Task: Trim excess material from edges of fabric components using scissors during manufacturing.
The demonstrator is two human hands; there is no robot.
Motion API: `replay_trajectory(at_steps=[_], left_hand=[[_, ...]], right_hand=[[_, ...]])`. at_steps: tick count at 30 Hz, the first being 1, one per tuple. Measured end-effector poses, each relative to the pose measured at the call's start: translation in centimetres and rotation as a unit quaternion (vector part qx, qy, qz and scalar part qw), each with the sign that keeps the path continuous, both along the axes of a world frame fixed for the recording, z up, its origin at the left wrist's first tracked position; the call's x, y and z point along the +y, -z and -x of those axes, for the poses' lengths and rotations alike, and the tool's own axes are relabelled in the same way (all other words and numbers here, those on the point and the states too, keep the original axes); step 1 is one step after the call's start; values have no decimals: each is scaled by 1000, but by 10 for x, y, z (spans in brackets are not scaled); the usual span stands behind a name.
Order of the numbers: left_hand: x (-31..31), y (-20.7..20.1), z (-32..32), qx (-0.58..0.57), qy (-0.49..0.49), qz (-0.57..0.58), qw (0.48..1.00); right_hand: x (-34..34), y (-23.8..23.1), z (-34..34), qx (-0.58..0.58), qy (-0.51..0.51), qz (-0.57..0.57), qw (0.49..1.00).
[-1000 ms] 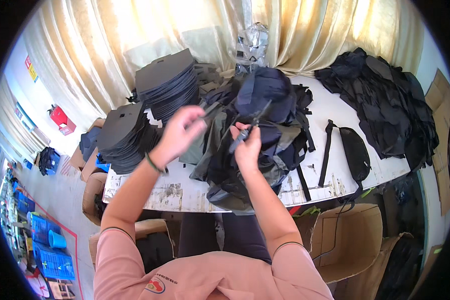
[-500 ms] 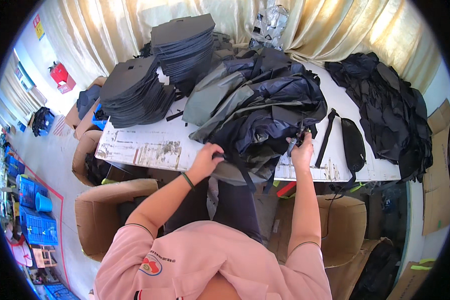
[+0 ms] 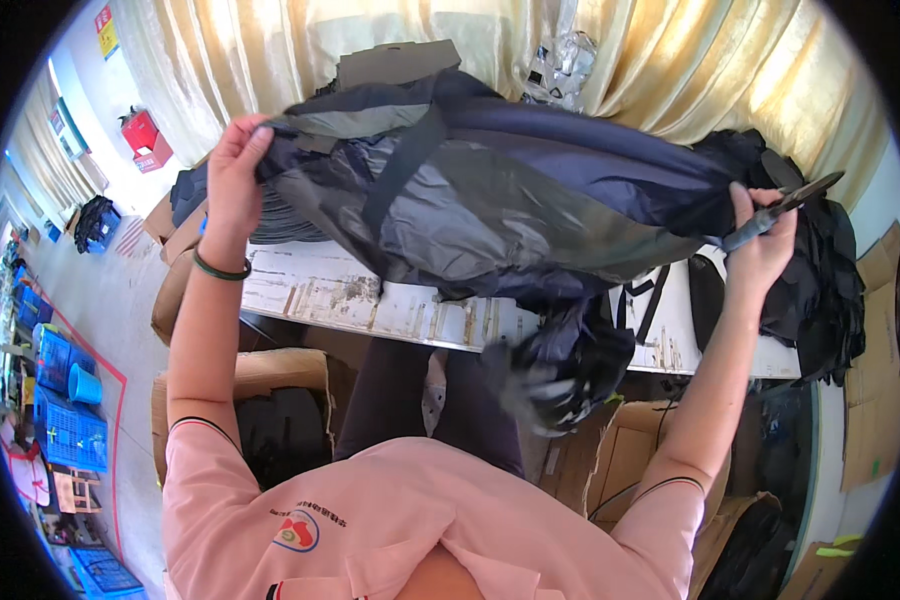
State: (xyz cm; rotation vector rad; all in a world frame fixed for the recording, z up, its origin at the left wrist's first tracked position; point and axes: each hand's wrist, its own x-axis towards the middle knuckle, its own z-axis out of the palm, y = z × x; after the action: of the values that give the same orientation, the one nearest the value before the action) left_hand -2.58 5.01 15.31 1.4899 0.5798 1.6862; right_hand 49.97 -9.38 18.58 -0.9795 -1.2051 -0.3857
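Note:
A large sewn piece of thin black and dark grey nylon fabric (image 3: 540, 215) is stretched between my hands above the table. My left hand (image 3: 234, 165) is closed on its left end, thumb against fingers. A black webbing strap (image 3: 406, 165) runs across the cloth. At the other end, my right hand (image 3: 763, 240) grips the fabric edge and also a pair of thread snips (image 3: 808, 190), whose dark blades point up and right. Below the cloth, a blurred black bunch (image 3: 565, 365) hangs over the table's front edge; whether it is joined to the fabric I cannot tell.
On the white, worn table (image 3: 340, 295), dark panels (image 3: 395, 62) are stacked at the back left, partly hidden. Black fabric (image 3: 820, 270) is heaped at the right. Cardboard boxes (image 3: 175, 400) (image 3: 650, 430) stand below the front edge. Cream curtains (image 3: 660, 70) hang behind.
Both hands have risen and moved apart, lifting the fabric off the table and spreading it. The snips have stayed in my right hand. A bunch of black material now hangs over the front edge.

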Motion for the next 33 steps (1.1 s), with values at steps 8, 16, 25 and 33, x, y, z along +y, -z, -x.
replay_trajectory(at_steps=[8, 16, 25, 33], left_hand=[[5, -50, 33, 40, -1, 40, 998], [65, -50, 3, 125, 26, 177, 976], [119, 72, -51, 193, 92, 414, 885], [102, 137, -23, -34, 221, 493, 841]], right_hand=[[50, -53, 18, -40, 65, 61, 995], [120, -57, 1, -89, 222, 207, 949], [128, 63, -31, -102, 48, 292, 950], [109, 146, 26, -166, -10, 390, 906]])
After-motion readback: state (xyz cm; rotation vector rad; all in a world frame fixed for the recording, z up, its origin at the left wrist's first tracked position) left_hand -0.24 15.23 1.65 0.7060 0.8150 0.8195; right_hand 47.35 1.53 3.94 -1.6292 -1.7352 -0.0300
